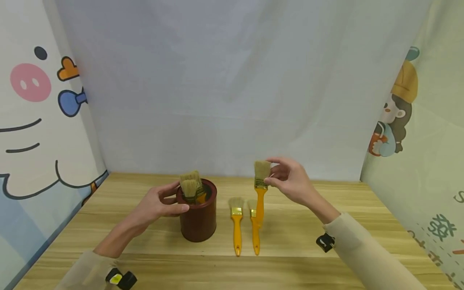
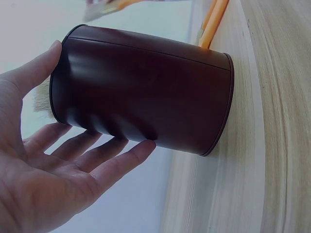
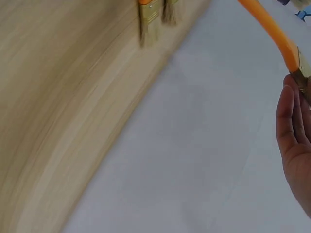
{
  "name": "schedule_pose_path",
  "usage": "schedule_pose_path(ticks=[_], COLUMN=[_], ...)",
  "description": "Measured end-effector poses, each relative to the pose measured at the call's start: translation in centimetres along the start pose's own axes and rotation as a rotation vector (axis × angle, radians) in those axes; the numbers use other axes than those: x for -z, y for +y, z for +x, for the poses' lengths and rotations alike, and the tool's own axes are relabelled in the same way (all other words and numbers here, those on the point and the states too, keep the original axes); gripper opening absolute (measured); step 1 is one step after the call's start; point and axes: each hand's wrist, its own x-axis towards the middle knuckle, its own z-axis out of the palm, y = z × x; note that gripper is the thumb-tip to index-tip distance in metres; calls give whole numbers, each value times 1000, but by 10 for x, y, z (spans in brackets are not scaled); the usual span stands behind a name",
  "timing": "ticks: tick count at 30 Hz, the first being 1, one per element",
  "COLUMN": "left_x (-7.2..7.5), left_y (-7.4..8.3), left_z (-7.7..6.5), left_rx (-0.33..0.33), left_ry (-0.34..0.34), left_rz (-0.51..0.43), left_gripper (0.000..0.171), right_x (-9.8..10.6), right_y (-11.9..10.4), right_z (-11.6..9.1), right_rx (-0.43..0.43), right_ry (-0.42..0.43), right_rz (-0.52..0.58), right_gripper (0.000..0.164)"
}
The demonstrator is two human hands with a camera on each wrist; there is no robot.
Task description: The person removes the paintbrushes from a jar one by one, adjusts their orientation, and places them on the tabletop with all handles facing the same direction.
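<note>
My left hand (image 1: 154, 204) holds a dark brown-red can (image 1: 198, 223) near its rim. In the left wrist view, the thumb is at the rim and the fingers (image 2: 124, 162) lie along the side of the can (image 2: 141, 87). Two paintbrushes (image 1: 189, 187) stand in the can, bristles up. Right of it, my right hand (image 1: 294, 183) pinches another paintbrush (image 1: 260, 201) by its metal band and bristles. That brush is raised, bristles up, its orange handle (image 3: 269, 24) hanging down.
Two more paintbrushes, one (image 1: 237, 229) nearer the can and one (image 1: 255, 237) partly behind the raised brush, lie side by side on the wooden table (image 1: 297, 257). A pale cloth (image 1: 232, 100) hangs behind the table, with printed cloths at both sides.
</note>
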Motion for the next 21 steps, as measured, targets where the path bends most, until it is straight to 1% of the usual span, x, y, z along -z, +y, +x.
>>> schedule_pose_path(ticks=[4,14,21], left_x=[0,0,0], left_y=[1,1,0], left_z=[0,0,0], left_rx=[1,-1,3], left_ry=[5,10,8], left_rz=[-1,-1,-2], left_gripper=[94,93,94], right_x=[6,18,20], right_y=[13,42,58], right_z=[-8,-25,-31], right_rx=[-70,-159,-251], right_ry=[-28,-134,-160], right_rz=[13,77,96], right_gripper=[52,55,60])
